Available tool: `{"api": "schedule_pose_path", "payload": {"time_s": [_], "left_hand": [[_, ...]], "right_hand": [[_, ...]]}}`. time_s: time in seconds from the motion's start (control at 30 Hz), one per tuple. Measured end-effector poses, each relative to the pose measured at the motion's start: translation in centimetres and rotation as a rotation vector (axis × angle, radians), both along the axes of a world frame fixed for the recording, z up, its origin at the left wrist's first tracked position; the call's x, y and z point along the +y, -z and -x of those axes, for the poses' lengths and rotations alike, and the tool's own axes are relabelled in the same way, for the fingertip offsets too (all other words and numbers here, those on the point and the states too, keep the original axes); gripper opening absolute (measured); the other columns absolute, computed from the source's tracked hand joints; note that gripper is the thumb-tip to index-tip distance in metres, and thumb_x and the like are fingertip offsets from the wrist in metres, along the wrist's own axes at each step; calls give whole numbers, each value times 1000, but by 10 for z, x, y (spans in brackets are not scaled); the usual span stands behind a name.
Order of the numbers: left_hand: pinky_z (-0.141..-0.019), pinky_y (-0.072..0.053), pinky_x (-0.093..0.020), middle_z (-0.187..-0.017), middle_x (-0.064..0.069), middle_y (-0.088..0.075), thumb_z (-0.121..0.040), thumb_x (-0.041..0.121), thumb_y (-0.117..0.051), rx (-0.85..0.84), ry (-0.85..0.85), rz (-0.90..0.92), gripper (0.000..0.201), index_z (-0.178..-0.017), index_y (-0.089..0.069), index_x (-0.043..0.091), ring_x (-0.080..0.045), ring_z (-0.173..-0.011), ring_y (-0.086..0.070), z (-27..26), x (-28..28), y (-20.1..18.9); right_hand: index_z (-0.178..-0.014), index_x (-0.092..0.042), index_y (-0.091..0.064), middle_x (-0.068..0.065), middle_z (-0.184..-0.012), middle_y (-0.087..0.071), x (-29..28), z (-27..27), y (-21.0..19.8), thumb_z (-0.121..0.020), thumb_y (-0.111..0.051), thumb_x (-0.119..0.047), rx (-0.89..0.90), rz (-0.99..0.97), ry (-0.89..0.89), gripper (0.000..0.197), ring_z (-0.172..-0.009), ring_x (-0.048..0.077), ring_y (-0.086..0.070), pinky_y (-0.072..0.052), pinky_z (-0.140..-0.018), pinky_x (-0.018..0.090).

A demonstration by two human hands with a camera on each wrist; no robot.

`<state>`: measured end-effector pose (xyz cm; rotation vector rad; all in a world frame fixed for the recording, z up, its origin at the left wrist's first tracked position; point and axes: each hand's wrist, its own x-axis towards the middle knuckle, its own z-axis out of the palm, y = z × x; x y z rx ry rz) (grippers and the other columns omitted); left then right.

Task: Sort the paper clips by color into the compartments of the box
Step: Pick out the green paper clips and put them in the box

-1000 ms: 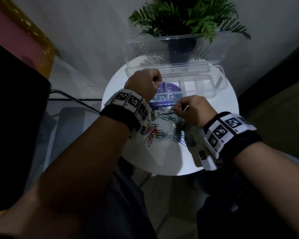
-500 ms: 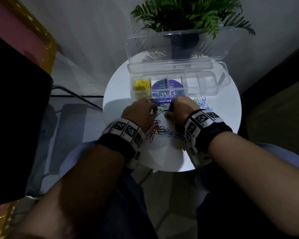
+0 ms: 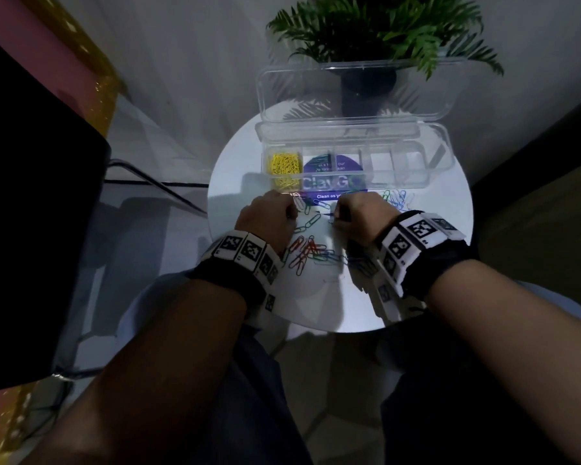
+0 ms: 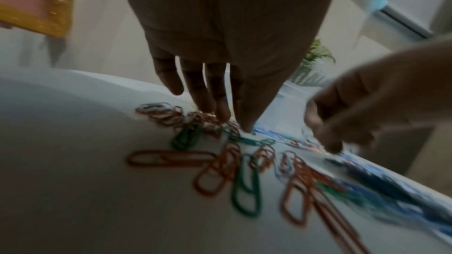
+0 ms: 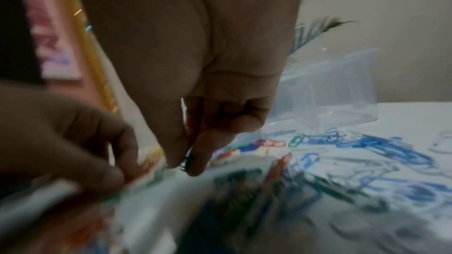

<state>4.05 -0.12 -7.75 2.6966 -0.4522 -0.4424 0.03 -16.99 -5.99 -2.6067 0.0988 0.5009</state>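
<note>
Currently, picking continues at frame centre: right hand [image 3: 358, 219] pinches a dark clip [image 5: 188, 158]; left hand [image 4: 220, 49], fingers extended, touches red clips [image 4: 195, 119]; box [image 3: 430, 169] delivery likely next.

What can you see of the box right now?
The box is clear plastic, long, standing on the round table's far half, its lid hinged up toward the plant. A row of compartments: the leftmost holds yellow clips, the others look nearly empty. Neither hand touches it.
</note>
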Motion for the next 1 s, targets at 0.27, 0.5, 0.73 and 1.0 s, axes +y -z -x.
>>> {"api": "schedule_pose_path", "payload": {"time_s": [0.27, 0.5, 0.73, 1.0], "left_hand": [[-95, -38, -38, -121, -2, -55, -86, 39, -58, -112, 171, -140, 33, -116, -60, 26, -25, -114, -50, 2, -20, 1], [-95, -36, -36, -117, -2, -62, -88, 24, -53, -174, 242, -153, 20, -104, -65, 20, -26, -111, -53, 7, -24, 2], [-90, -40, -39, -107, -10, -64, -88, 12, -48, -118, 187, -81, 18, -104, -54, 16, -34, -101, -56, 9, -29, 1], [-85, -45, -23, -108, -9, -65, -92, 11, -48, 36, -25, 300, 19, -103, -64, 14, -20, -90, -59, -5, -19, -16]], "right_hand": [[-85, -7, -65, -1, -73, -59, -7, -28, -40, -79, -67, -8, -300, -291, 206, 6, -59, 5, -52, -46, -63, 17], [-82, -9, -68, 1, -76, -63, 1, -59, -44, -80, -67, -10, -399, -288, 189, 2, -61, 10, -55, -45, -63, 19], [-92, -10, -69, 7, -97, -70, -9, -48, -39, -85, -58, -12, -337, -107, 135, 14, -82, 16, -60, -46, -80, 25], [-112, -27, -65, 3, -121, -63, -28, -21, -19, -86, -58, -25, -232, 63, 135, 27, -116, 27, -54, -37, -103, 41]]}}
